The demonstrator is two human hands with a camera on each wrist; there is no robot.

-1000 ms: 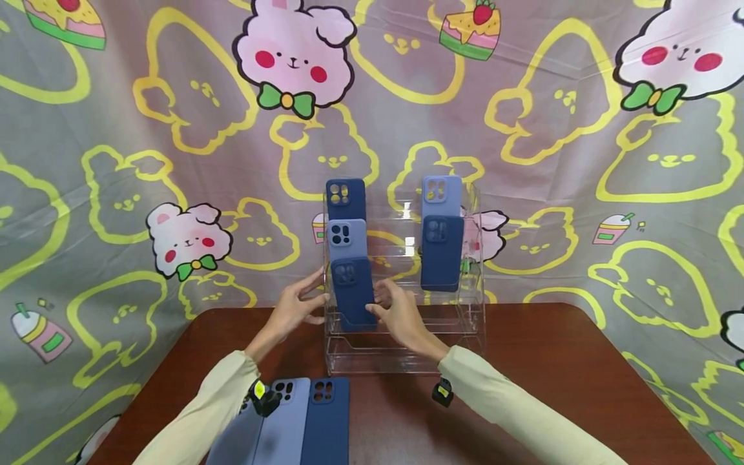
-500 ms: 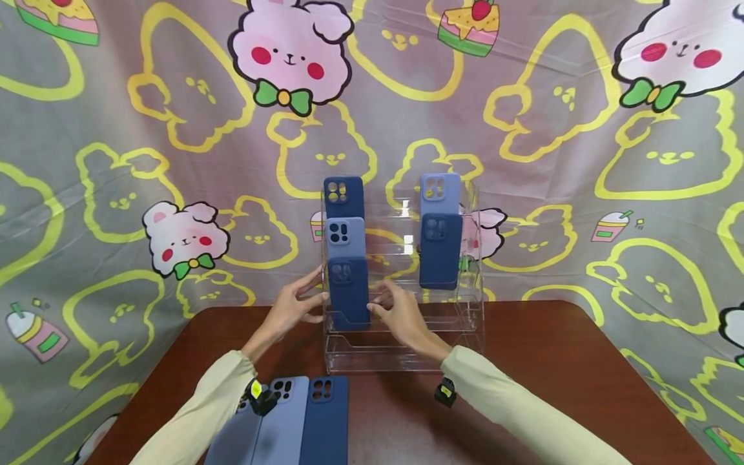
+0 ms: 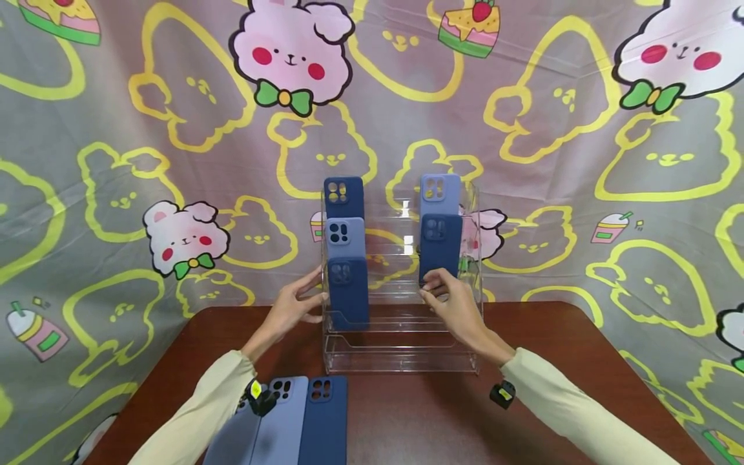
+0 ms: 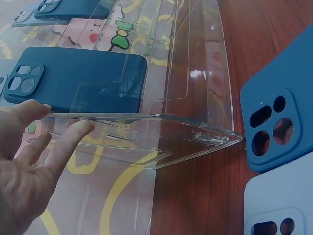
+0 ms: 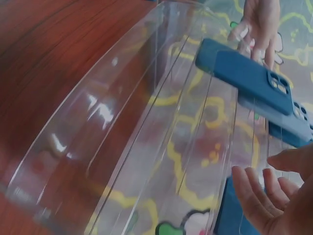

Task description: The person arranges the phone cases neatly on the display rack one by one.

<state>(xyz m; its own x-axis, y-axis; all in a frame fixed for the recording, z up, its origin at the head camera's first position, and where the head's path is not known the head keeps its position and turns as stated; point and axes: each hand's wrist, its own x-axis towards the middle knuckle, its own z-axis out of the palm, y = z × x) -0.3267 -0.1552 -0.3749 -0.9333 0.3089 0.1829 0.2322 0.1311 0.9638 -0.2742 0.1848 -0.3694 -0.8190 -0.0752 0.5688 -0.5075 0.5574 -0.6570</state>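
A clear tiered display rack stands on the table. In its left column, a dark blue phone case leans in front of a lavender phone case and another dark blue one. My left hand rests its fingertips against the rack's left side; the left wrist view shows its fingers extended along the clear edge. My right hand is at the lower end of the right column's dark blue phone case, with loosely bent fingers and nothing visible in its grasp. Whether it touches that case, I cannot tell.
Behind the right dark blue case stands a lavender case on the upper tier. More phone cases lie on the table's front left, among them a dark blue one beside a pale one. A patterned cloth hangs behind.
The left column's lower dark blue case, tilted a second ago, now sits straight. My right hand has moved away from it, rightward to the right column. The left hand stays put.
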